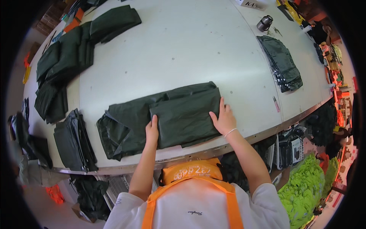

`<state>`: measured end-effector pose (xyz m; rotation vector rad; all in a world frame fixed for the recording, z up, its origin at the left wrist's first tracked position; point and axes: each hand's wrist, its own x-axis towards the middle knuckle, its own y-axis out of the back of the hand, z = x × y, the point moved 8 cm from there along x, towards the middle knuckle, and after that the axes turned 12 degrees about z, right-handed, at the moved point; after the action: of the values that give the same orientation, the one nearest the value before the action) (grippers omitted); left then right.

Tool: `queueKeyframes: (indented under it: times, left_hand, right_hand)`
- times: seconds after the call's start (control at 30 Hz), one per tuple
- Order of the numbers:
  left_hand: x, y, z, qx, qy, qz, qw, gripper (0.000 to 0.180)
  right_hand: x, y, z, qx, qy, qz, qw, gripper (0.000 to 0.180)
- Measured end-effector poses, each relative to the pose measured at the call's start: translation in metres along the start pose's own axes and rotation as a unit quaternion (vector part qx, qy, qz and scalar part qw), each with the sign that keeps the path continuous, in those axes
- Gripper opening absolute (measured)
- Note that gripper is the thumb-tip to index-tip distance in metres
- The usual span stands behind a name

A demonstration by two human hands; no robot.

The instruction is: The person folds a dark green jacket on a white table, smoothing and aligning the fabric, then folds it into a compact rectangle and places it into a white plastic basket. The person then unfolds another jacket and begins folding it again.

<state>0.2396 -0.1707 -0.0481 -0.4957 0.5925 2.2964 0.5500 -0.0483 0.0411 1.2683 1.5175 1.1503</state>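
Note:
A long folded piece of dark green, slightly shiny fabric (pixel 187 116) lies before me along the table's near edge. Its right part is folded over into a neat flat rectangle, while the left part (pixel 124 118) is looser and creased. My left hand (pixel 151 133) grips the left edge of the rectangle, with some of its fingers hidden. At the right end rests my right hand (pixel 225 121), its thumb on the fabric and its fingers stretched out along the side edge.
Dark green folded stacks (pixel 65 53) stand at the far left, and another (pixel 75 141) nearer on the left. A bundle of dark packs (pixel 282 63), a steel flask (pixel 264 23) and a pink-and-white pen (pixel 276 104) lie on the right. Bright yellow-green fabric (pixel 305 187) is heaped below the table's right side.

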Motion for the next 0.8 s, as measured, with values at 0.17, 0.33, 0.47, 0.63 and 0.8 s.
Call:
queueKeyframes:
  times: [0.17,0.33,0.47,0.63,0.8]
  left_hand:
    - [0.000,0.012,0.011,0.056,-0.079,0.032,0.995,0.055]
    - [-0.006,0.023,0.044,0.117,-0.204,0.070,0.969,0.048]
    - [-0.021,0.083,0.108,0.259,-0.473,0.245,0.806,0.056]
    - [0.031,0.103,0.043,0.495,-0.367,0.218,0.757,0.062]
    - [0.025,0.142,0.036,0.428,-0.311,0.277,0.802,0.054]
  right_hand:
    - [0.008,0.010,-0.032,0.019,0.157,0.109,0.981,0.071]
    - [0.027,-0.022,-0.028,0.042,0.173,0.119,0.977,0.069]
    - [0.024,0.003,-0.052,-0.032,0.199,0.161,0.966,0.069]
    - [0.000,-0.010,-0.142,0.029,0.417,0.015,0.908,0.064]
    - [0.005,-0.040,-0.137,0.021,0.427,0.006,0.904,0.065]
